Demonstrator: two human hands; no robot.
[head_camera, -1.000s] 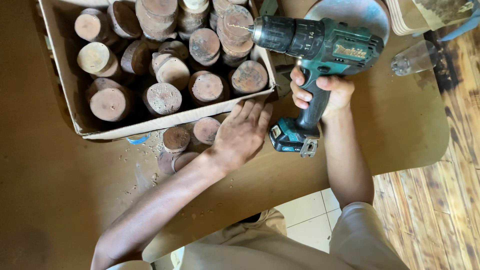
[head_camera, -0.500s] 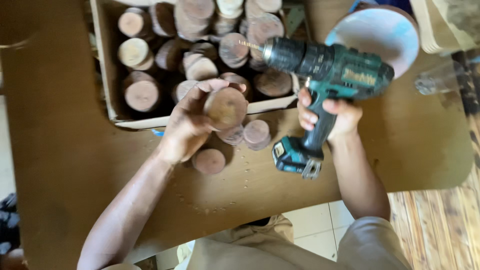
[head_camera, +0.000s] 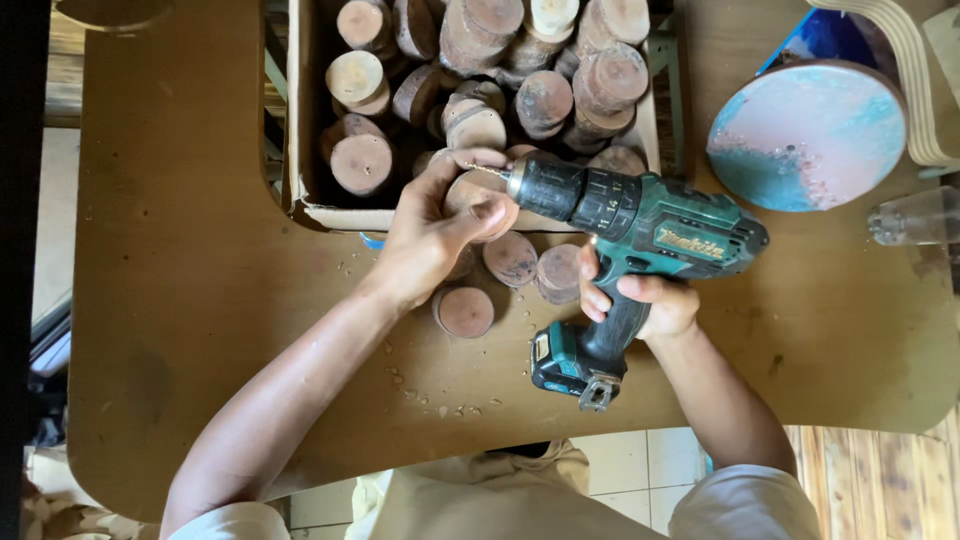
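My left hand (head_camera: 432, 232) grips a round wood slice (head_camera: 474, 193) and holds it up on edge in front of the cardboard box (head_camera: 300, 150). My right hand (head_camera: 640, 300) is wrapped around the handle of a teal and black cordless drill (head_camera: 640, 225). The drill's bit touches the face of the held slice. Three more wood slices (head_camera: 512, 258) lie loose on the brown tabletop (head_camera: 200, 330) just below my left hand.
The box holds several wood slices (head_camera: 545, 95) with bark edges. A round disc (head_camera: 808, 135) painted pink and blue lies at the right, a clear glass (head_camera: 915, 218) beside it. Wood chips (head_camera: 440, 405) dot the table near its front edge.
My left hand lifted a wood slice from the table and turned it on edge. The drill swung down and left until its bit met the slice. The camera view shifted.
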